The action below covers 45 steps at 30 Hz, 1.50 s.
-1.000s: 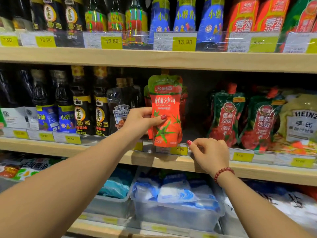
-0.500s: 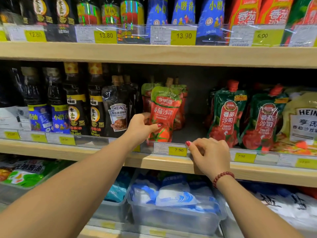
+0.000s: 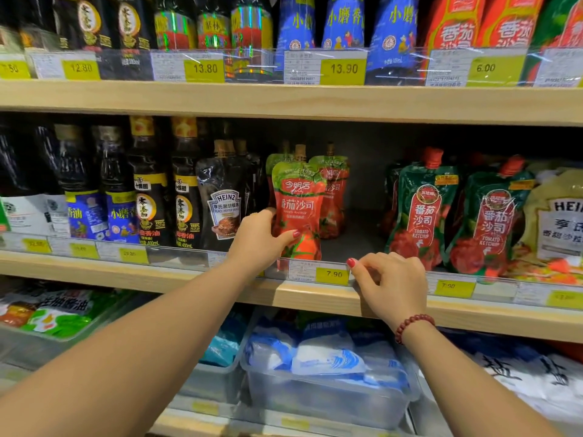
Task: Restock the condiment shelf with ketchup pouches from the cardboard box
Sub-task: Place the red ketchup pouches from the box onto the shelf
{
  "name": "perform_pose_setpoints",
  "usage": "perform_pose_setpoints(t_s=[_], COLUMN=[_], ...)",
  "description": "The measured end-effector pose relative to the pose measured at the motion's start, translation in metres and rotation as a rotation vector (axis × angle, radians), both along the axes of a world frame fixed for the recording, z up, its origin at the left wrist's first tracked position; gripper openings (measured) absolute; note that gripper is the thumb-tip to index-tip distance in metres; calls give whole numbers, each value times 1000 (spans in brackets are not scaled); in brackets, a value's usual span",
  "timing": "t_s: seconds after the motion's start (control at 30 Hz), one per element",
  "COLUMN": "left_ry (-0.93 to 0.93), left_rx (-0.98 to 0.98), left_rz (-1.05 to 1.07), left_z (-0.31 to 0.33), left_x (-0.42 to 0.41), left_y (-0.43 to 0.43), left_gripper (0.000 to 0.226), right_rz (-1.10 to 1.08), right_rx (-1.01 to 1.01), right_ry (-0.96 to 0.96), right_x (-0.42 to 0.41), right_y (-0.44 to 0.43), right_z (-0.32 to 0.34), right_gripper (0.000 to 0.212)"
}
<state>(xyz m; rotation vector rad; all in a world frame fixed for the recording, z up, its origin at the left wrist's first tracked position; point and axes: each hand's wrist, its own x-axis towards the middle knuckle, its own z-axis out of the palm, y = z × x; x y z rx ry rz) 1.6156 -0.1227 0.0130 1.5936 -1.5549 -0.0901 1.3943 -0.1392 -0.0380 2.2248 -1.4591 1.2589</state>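
Head camera: a person's left hand (image 3: 257,239) grips a red-and-green ketchup pouch (image 3: 298,200) by its lower left side, thumb across the front, and holds it upright at the front edge of the middle shelf (image 3: 189,280). The pouch stands just behind the clear price strip (image 3: 332,274), label facing out and spout up, in front of two matching pouches (image 3: 332,184) deeper in the row. It appears to be getting set down as the row's new front facing. The grip low on the pouch probably keeps the soft pack from slumping until its base sits flat.

The right hand (image 3: 389,280), a red bead bracelet (image 3: 413,324) at its wrist, curls its fingers on the price strip with the thumb on the top edge. This looks like a brace, or a way to hold the strip clear of the pouch.

A black sauce pouch (image 3: 225,209) stands just to the left, with green ketchup pouches (image 3: 422,212) well apart to the right across a bare gap. The cardboard box is out of view.
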Motion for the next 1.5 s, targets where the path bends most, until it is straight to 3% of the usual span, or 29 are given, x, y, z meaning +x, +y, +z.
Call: perform_pose_setpoints(t_s=[0.13, 0.23, 0.33, 0.47, 0.6, 0.67, 0.8, 0.9, 1.17, 1.3, 1.4, 1.5], left_ry=[-89, -218, -263, -224, -211, -217, -233, -233, -199, -108, -242, -254], left_rx=[-152, -99, 11, 53, 83, 106, 151, 141, 271, 197, 239, 259], left_rz=[132, 172, 177, 154, 125, 134, 189, 182, 234, 276, 274, 247], left_z=[-1, -2, 1, 3, 5, 6, 5, 3, 11, 10, 7, 8], left_x=[-16, -27, -29, -23, -19, -17, -16, -15, -8, -12, -13, -8], left_y=[11, 12, 7, 1, -5, -9, -18, -25, -49, -53, -60, -62], left_gripper=[79, 100, 105, 88, 120, 117, 87, 107, 116, 72, 94, 99], right_rz=[-8, -10, -7, -2, 3, 1, -4, -5, -10, -9, -2, -6], right_rx=[-4, 9, 11, 14, 9, 4, 1, -2, -35, -42, -43, -48], right_ry=[18, 23, 20, 16, 8, 7, 21, 17, 8, 9, 10, 14], right_x=[0, -1, -1, -1, -1, -1, -1, -1, 1, 1, 1, 1], right_y=[1, 2, 2, 3, 2, 2, 2, 2, 3, 4, 4, 3], right_z=[0, 1, 2, 1, 0, 0, -1, -1, -2, -2, -3, -3], right_gripper=[32, 32, 31, 32, 33, 32, 33, 33, 28, 28, 29, 30])
